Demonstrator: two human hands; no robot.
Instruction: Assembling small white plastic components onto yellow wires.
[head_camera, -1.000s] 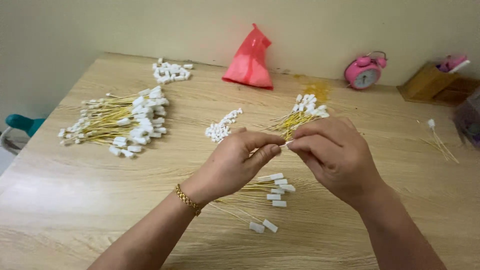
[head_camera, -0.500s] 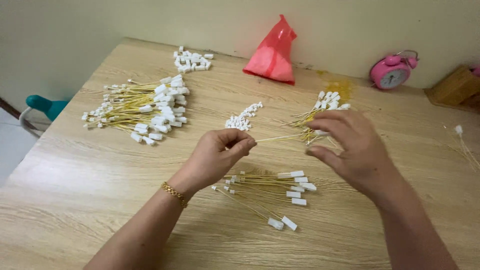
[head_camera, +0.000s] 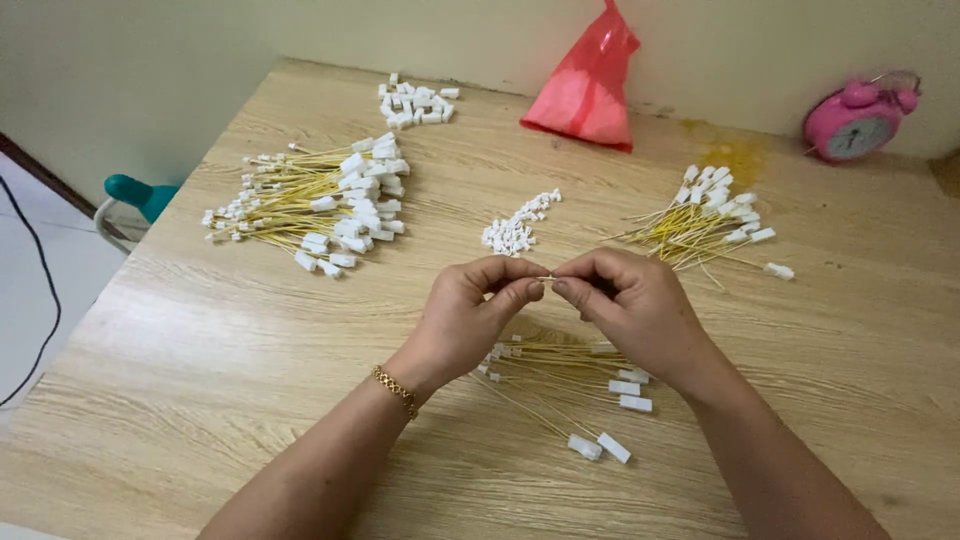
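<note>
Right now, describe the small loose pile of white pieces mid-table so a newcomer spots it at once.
Start at the red plastic bag by the far wall and come toward the hands. Between the big yellow wire bundle and the smaller bundle lies the small pile of white pieces. Unlike its neighbours, it has no yellow wires.

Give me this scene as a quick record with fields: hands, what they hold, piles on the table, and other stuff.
left hand: pinches one end of a small white piece
right hand: pinches the other end; fingertips meet
beneath hands: small wire bundle, yellow with white connectors
large wire pile: far left
second wire pile: far right
loose white connectors: back
small white pieces: centre
others: red bag, pink alarm clock
</note>
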